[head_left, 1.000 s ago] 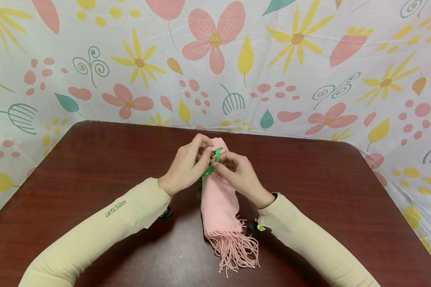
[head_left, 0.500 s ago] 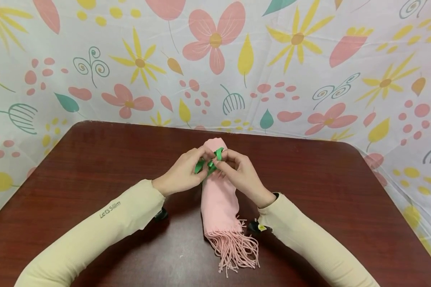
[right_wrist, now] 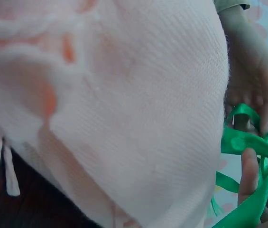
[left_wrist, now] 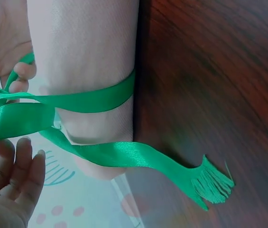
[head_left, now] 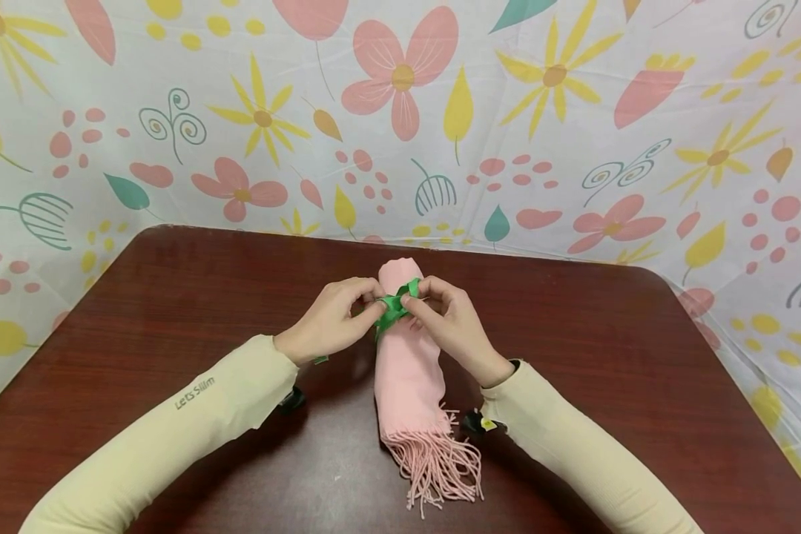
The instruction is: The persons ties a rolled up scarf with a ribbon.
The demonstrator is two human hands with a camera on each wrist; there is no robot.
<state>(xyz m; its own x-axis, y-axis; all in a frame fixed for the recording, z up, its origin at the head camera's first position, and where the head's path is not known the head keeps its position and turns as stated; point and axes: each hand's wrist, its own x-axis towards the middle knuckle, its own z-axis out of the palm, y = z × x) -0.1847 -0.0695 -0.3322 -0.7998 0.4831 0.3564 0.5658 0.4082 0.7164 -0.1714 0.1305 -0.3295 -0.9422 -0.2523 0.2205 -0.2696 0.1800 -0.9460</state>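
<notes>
A pink fringed scarf (head_left: 409,378), folded into a long narrow bundle, lies lengthwise on the table. Round its far part runs a green satin ribbon (head_left: 392,311), looped on top between both hands. My left hand (head_left: 334,315) pinches the ribbon on the left side with thumb and fingers. On the right, my right hand (head_left: 450,326) pinches another part of the ribbon. The left wrist view has the ribbon band (left_wrist: 96,100) across the scarf, and a loose tail (left_wrist: 129,154) with a frayed end resting on the table. Ribbon loops (right_wrist: 245,142) show at the right wrist view's edge.
The dark brown wooden table (head_left: 574,371) extends on both sides of the scarf. Behind it hangs a white cloth (head_left: 400,185) printed with flowers and leaves. The scarf's tassels (head_left: 437,475) spread toward the table's near side.
My left hand has shifted left and lowered a little, drawing its part of the ribbon outward. The ribbon now lies flatter across the scarf. My right hand has hardly moved.
</notes>
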